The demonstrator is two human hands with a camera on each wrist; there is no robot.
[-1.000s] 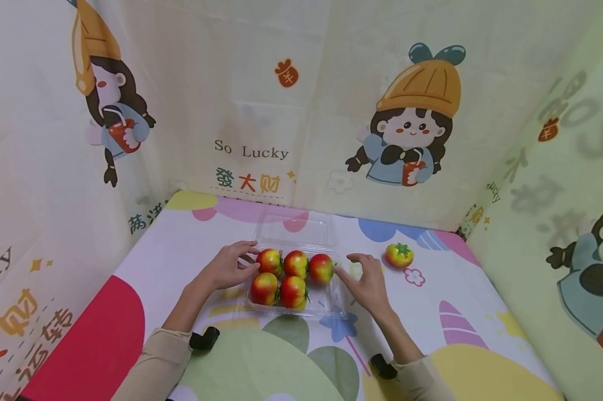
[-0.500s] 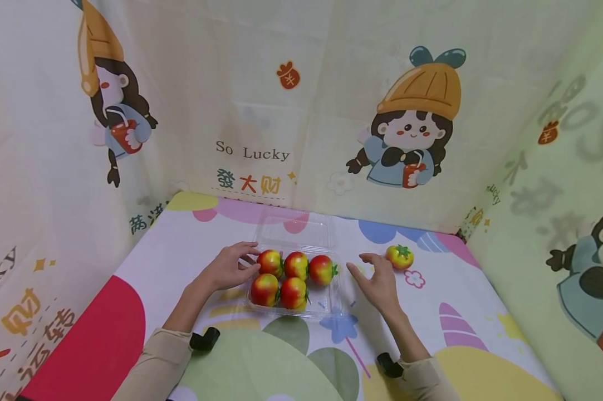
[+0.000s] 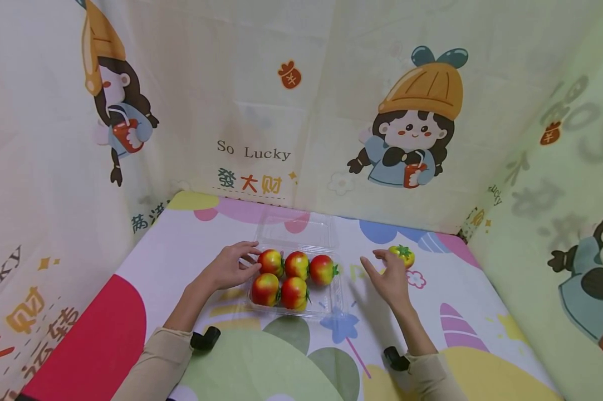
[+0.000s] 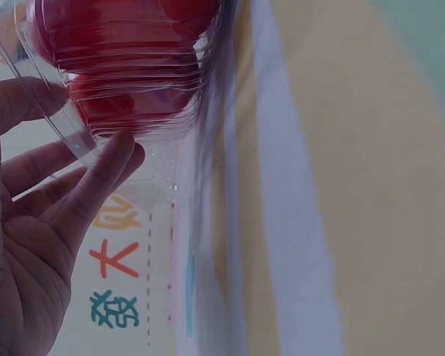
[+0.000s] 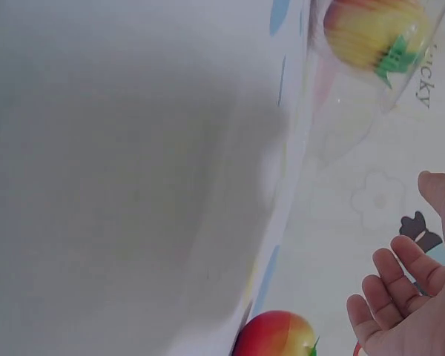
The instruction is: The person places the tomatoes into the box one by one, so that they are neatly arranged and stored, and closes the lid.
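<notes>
A clear plastic box (image 3: 326, 305) stands on the table with its lid (image 3: 295, 229) folded back. In it lie several red-and-yellow toy tomatoes (image 3: 294, 293) in two rows, the near right place bare. My left hand (image 3: 231, 265) holds the box at its left edge; the left wrist view has the thumb and fingers on the plastic rim (image 4: 74, 137). A lone tomato (image 3: 405, 255) with a green calyx sits right of the box. Beside it my right hand (image 3: 392, 281) hovers with spread fingers and nothing in them, partly covering it. The right wrist view catches this tomato (image 5: 278, 335) at the bottom edge.
The table (image 3: 191, 250) is covered with a colourfully printed cloth. Printed curtains (image 3: 321, 111) close it in at the back and on both sides. A black wrist camera (image 3: 396, 359) sits by each sleeve.
My right hand has moved right, away from the far right tomato in the box and over to the lone tomato. My left hand stays at the box.
</notes>
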